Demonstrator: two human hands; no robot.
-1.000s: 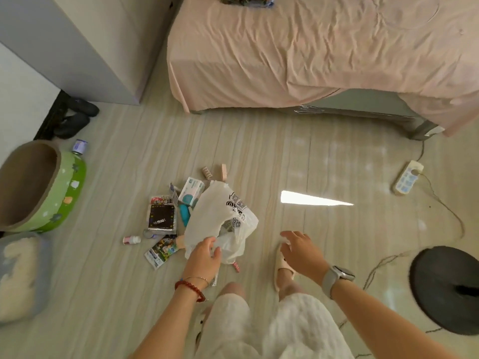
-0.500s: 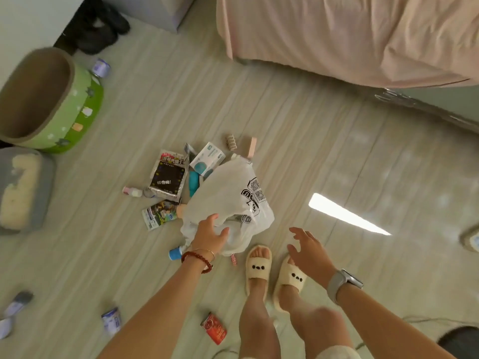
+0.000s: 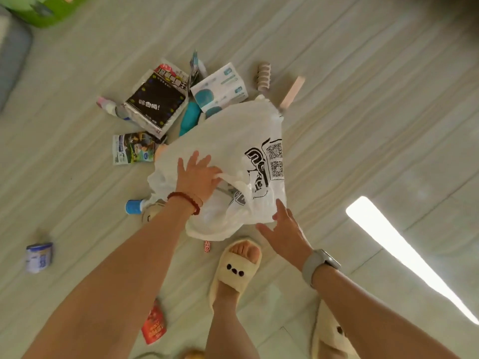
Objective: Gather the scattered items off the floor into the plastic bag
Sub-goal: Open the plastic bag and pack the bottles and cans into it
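On bag (image 3: 233,141): QR codes | left hand (image 3: 197,174) holds it | right hand (image 3: 282,229) touching

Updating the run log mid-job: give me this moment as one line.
stage: securing bag | left hand: grips plastic bag | right hand: open, at bag's edge | floor: black packet, small can ungathered

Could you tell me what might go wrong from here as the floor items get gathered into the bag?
The plastic bag lies over part of the pile, so the teal item under its edge could be missed. The left hand has only a thumb-side grip on the handle, and the right hand is open, so the mouth may collapse. The small can and red packet lie apart, easily overlooked.
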